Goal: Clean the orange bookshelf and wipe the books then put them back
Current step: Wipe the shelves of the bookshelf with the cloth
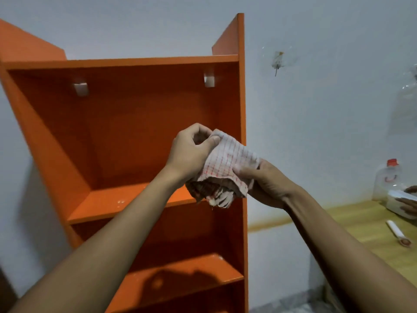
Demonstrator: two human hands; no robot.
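Note:
The orange bookshelf (126, 136) stands against the pale wall, its visible shelves bare of books. In front of its right side panel I hold a white cloth with a red grid pattern (228, 161) between both hands. My left hand (191, 152) pinches the cloth's upper corner with thumb and fingers. My right hand (268, 184) grips its lower right edge. The cloth's frayed, darker underside hangs down between the hands. No books are in view.
A wooden table (372, 233) sits to the right with a red-capped plastic bottle (387, 177), a white container (400, 203) touched by another person's hand (409, 199), and a white pen-like tool (398, 236). A hook (278, 62) is stuck on the wall.

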